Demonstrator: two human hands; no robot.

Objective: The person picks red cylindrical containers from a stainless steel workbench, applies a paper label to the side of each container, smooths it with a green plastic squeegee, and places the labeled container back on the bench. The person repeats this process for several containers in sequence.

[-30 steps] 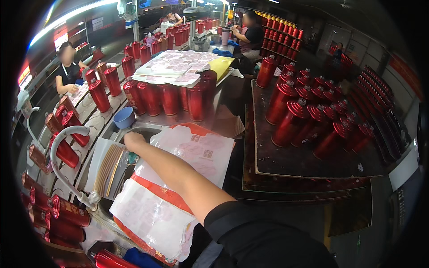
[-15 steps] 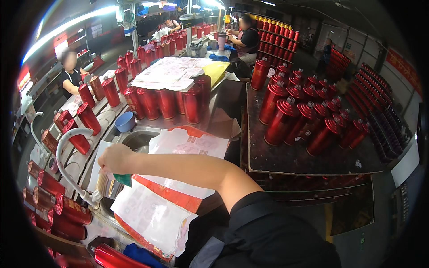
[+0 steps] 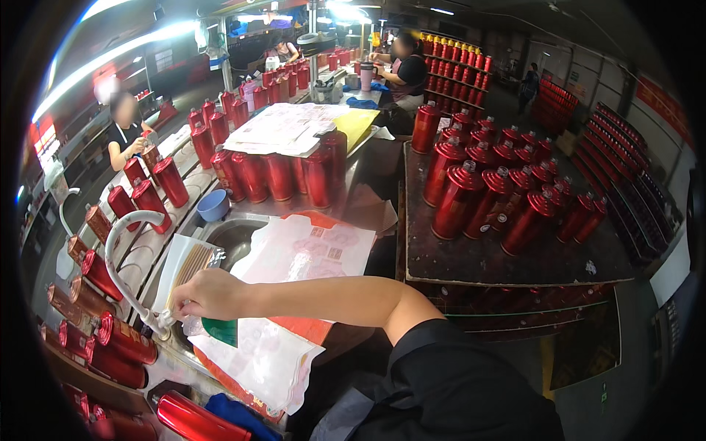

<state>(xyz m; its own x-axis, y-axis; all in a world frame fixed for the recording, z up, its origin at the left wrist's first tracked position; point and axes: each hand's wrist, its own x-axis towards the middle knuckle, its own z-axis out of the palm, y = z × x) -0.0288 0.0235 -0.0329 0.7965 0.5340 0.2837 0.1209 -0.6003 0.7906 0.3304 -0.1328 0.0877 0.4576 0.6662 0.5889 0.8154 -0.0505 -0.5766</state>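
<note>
From the lower right my right forearm reaches across the sink. My right hand (image 3: 208,295) is closed, fingers pressed together; a flat green piece (image 3: 223,331), like a scraper or sheet, sticks out below it. Something clear and shiny shows under the fingertips. Beside the hand a white sheet with brown stripes (image 3: 193,261) leans in the metal sink (image 3: 239,239). Below the arm lie printed white transfer sheets (image 3: 257,364) on a red board (image 3: 309,330), with another white printed sheet (image 3: 309,246) beyond. My left hand is out of view.
A white curved tap (image 3: 121,272) rises left of the sink, by a blue bowl (image 3: 213,205). Red bottles stand along the left conveyor (image 3: 176,224), under a paper stack (image 3: 283,126) and on the dark right table (image 3: 456,264). One red bottle (image 3: 198,420) lies nearby. Co-workers sit further off.
My right hand has moved right and nearer, carrying the green piece over the white sheets. More of the striped sheet shows. The co-worker at left has shifted, and bottles on the conveyor have moved.
</note>
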